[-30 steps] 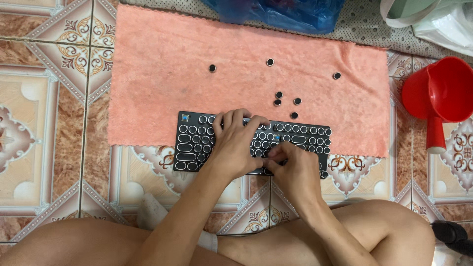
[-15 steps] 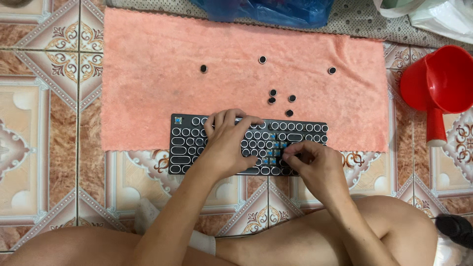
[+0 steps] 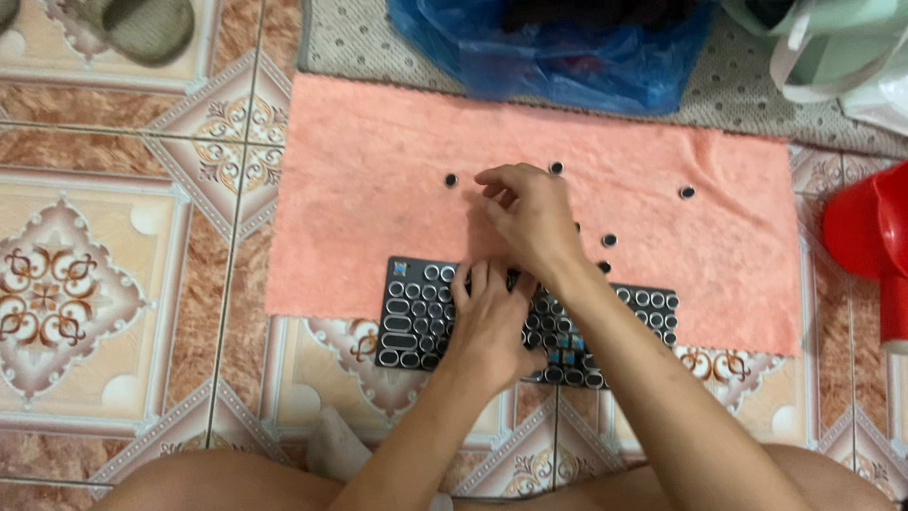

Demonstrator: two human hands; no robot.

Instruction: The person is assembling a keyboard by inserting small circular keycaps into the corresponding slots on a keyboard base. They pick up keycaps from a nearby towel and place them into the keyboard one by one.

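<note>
My left hand (image 3: 487, 317) lies flat on the black keyboard (image 3: 416, 317), lower centre. My right hand (image 3: 530, 213) hovers mid-frame, fingers loosely curled, near a loose keycap (image 3: 451, 180): tiny, light, rigid; pinch its rim.

Keyboard (image 3: 416, 317) on towel (image 3: 378, 180) (near edge)

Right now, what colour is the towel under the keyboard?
Salmon pink, plain, no pattern. The towel shows best in the head view, under the black keyboard.
</note>
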